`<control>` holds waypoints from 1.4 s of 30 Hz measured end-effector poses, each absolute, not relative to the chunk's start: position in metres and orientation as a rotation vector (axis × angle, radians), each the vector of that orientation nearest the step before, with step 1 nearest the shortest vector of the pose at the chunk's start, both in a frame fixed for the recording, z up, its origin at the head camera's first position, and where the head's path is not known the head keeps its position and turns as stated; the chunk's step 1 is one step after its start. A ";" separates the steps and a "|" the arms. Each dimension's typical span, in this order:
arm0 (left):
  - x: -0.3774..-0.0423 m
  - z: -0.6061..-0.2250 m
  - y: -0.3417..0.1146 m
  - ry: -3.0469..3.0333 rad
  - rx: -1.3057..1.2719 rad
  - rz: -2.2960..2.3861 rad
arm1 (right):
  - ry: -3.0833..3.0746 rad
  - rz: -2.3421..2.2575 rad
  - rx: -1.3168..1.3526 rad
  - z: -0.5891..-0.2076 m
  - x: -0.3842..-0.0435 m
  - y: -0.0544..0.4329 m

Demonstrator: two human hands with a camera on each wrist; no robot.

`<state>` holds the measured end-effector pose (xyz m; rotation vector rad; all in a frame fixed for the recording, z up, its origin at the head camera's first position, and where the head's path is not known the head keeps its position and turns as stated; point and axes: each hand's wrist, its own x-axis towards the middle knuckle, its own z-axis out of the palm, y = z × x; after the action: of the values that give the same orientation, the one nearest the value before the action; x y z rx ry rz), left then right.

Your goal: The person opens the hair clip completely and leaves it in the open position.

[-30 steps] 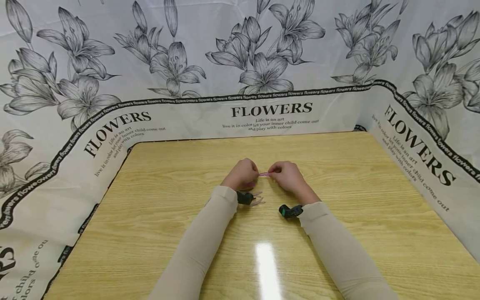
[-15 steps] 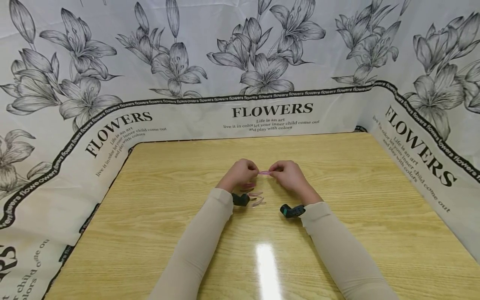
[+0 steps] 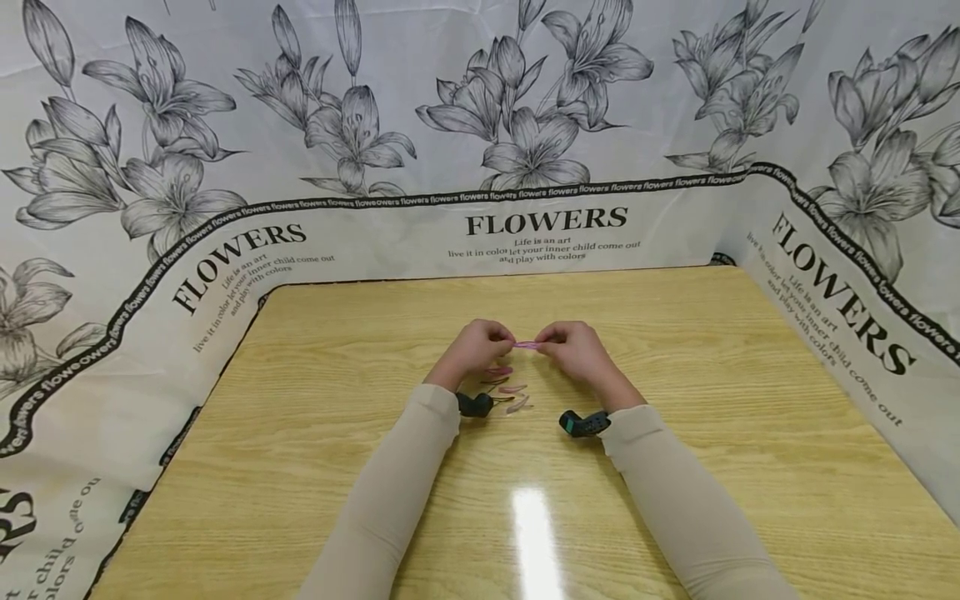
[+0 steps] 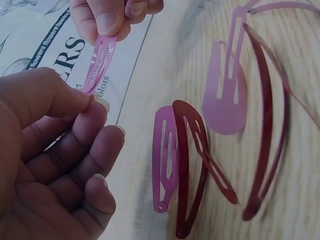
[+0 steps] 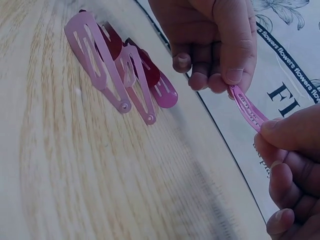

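A pink snap hair clip (image 3: 526,344) is held level between my two hands above the table. My left hand (image 3: 472,348) pinches one end between thumb and index finger, its other fingers loosely bent in the left wrist view. My right hand (image 3: 577,350) pinches the opposite end. In the right wrist view the held clip (image 5: 248,111) looks bowed, with narrow gaps between its strips. Below the hands several more clips lie on the wood: a magenta clip (image 4: 159,175), a dark red clip (image 4: 183,185), and a light pink clip (image 4: 225,112) among them.
The wood-grain table (image 3: 675,350) has a glossy light reflection near its front. White floral cloth (image 3: 547,237) stands up along the back and both sides. A black camera (image 3: 476,405) sits on the left wrist, another black camera (image 3: 585,423) on the right.
My left hand and forearm have shifted slightly left, uncovering more of the clips on the table. The pink hair clip stays pinched between both hands, and the right hand has hardly moved.
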<state>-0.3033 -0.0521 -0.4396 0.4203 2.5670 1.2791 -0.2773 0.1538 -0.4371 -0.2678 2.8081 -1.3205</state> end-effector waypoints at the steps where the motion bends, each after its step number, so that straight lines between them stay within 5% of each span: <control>1: -0.303 -0.440 -0.052 2.572 0.424 1.285 | 2.804 -1.326 -0.274 -0.437 -0.278 0.154; 42: -0.279 -0.450 -0.082 2.435 0.417 1.703 | 2.670 -1.486 -0.313 -0.433 -0.271 0.127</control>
<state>-0.2789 -0.0820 -0.4498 0.4165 2.4346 1.7026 -0.2708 0.1273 -0.4326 -0.3126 2.6700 -1.4857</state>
